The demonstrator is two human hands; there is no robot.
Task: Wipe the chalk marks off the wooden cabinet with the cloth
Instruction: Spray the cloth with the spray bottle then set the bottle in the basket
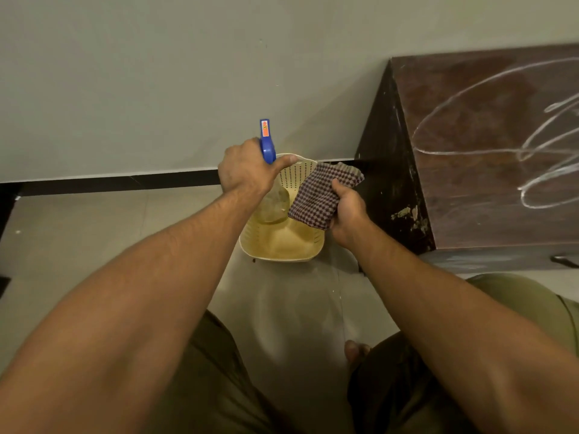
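Left hand (246,167): fist wrapped round blue-headed clear plastic spray bottle (267,145)
Right hand (346,209): clamped on folded brown checked cloth (322,195), above cream perforated plastic basket (282,245)
Dark wooden cabinet (488,158): right, white chalk marks (501,148) on top
Bottle's orange label: unreadable

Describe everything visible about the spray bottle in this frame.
The spray bottle has a blue trigger head with an orange sticker and a clear plastic body. The left hand grips its neck, holding it roughly upright above the cream perforated basket, its body beside the checked cloth.
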